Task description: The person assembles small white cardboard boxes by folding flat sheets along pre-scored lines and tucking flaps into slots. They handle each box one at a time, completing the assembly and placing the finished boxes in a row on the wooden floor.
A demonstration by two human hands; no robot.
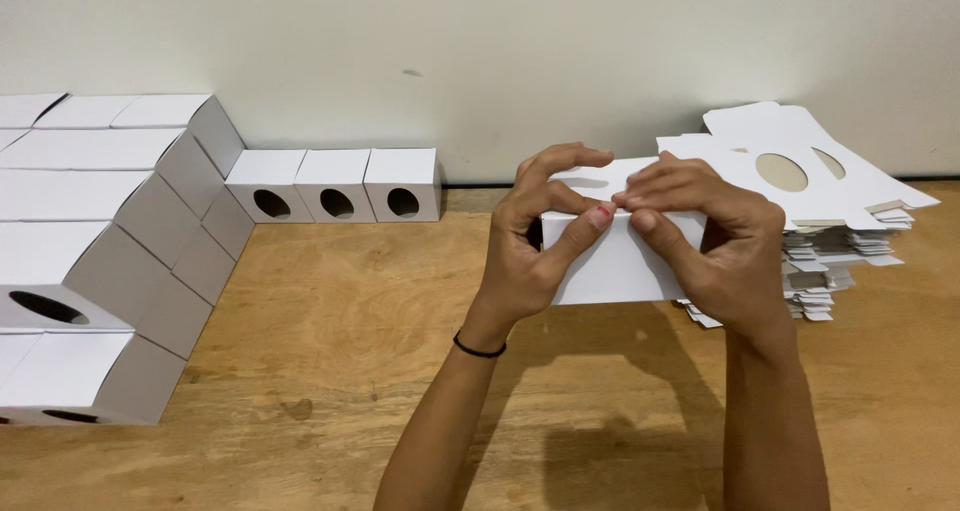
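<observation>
From the head view, your left hand (pixel 530 236) and right hand (pixel 715 241) were both closed around a small white box (pixel 615 261) held above the wooden surface (pixel 350 321), fingertips pinching its top flap down. To the left stood a row of three folded boxes (pixel 335 183) and a larger stack of finished boxes (pixel 95 241), so much seemed done. At the right, a pile of flat blanks (pixel 835 211) still waited unfolded.

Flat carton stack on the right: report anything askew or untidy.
The stack of flat cartons is ragged: sheets fanned out, edges jutting at different angles, the top sheet skewed. The three folded boxes by the wall sit in a neat row.
</observation>
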